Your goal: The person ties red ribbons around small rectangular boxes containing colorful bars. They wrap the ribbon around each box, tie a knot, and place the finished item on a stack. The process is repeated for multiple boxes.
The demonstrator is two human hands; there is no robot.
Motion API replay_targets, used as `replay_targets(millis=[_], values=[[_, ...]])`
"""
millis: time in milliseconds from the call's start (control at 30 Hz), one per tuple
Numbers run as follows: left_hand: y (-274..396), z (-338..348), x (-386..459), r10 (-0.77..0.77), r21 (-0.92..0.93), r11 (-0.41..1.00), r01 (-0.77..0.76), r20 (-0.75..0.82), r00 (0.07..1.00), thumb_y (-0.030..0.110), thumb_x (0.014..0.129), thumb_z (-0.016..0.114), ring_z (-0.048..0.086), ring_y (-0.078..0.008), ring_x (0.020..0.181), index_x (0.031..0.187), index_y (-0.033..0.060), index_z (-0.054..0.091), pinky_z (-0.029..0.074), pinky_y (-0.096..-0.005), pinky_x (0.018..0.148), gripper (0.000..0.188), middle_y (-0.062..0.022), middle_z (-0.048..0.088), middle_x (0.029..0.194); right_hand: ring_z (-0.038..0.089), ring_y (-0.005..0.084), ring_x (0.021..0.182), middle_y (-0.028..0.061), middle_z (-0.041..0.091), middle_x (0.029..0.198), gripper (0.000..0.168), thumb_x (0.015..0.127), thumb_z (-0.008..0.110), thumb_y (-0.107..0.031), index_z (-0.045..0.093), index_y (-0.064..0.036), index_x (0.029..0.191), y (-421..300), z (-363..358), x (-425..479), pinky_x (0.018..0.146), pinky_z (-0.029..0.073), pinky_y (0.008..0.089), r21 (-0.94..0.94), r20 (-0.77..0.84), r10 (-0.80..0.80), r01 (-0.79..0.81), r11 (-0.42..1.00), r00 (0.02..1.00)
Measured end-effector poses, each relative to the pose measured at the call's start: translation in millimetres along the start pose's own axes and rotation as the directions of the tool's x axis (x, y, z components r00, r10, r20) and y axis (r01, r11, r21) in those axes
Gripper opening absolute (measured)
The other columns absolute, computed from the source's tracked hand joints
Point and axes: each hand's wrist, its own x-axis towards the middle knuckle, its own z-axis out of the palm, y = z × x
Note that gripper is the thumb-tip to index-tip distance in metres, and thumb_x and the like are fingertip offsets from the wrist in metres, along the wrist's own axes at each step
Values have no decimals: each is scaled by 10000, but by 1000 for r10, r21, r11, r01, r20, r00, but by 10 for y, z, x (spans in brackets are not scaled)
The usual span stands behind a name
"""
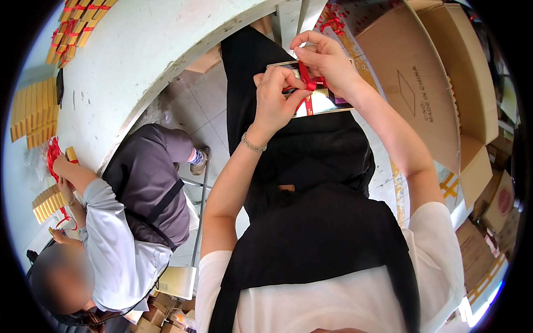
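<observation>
A flat box [329, 103] with a shiny, clear-looking top rests on my lap, over black cloth. Red printed ribbon [309, 106] runs across it and meets in a loop or knot near its middle. My left hand [280, 93] pinches the red ribbon at that knot between thumb and forefinger. Above the box's far right part, my right hand [327, 62] has thumb and forefinger close together near the ribbon's upper part; whether a ribbon end lies between them cannot be told. My hands partly hide the box's top.
A white table [137, 50] curves along the left, with stacked gold boxes [35, 106] and ribbon-tied gold boxes [79, 21]. A co-worker [125, 249] sits at left, hands near red ribbons [53, 156]. A large open cardboard carton [410, 91] stands at right.
</observation>
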Motion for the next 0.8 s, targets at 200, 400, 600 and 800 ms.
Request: replay_targets(millis=[200, 400, 600, 800], values=[[-27, 29, -43, -183, -142, 974, 178, -20, 983, 52, 750, 764, 606, -110, 678, 933, 49, 427, 394, -252, 738, 383, -27, 680, 745, 552, 101, 624, -7, 542, 653, 151, 814, 694, -133, 687, -21, 917, -240, -107, -230, 612, 454, 269, -593, 95, 29, 34, 804, 995], [84, -59, 58, -67, 12, 998, 67, -4, 998, 24, 778, 746, 612, -81, 691, 968, 24, 426, 475, -212, 675, 373, -53, 677, 767, 599, 250, 655, 92, 589, 696, 104, 770, 702, -121, 678, -40, 829, -233, -65, -212, 604, 466, 337, -847, 288, -264, 374, 378, 920], [-50, -235, -141, -189, -118, 974, 193, 41, 981, -29, 784, 714, 608, -90, 713, 1005, 15, 387, 493, -223, 687, 398, -71, 663, 790, 616, 335, 671, 144, 627, 686, 89, 792, 655, -142, 669, -60, 823, -276, -199, -182, 616, 477, 402, -857, 301, -24, 281, 431, 953], [-16, -288, -132, -227, -119, 963, 240, 111, 967, -19, 779, 724, 611, -91, 728, 995, 16, 385, 499, -230, 700, 404, -72, 653, 785, 609, 329, 666, 161, 626, 692, 154, 790, 625, -154, 647, -5, 759, -131, -187, 18, 598, 457, 397, -962, 174, -33, 177, 209, 984]])
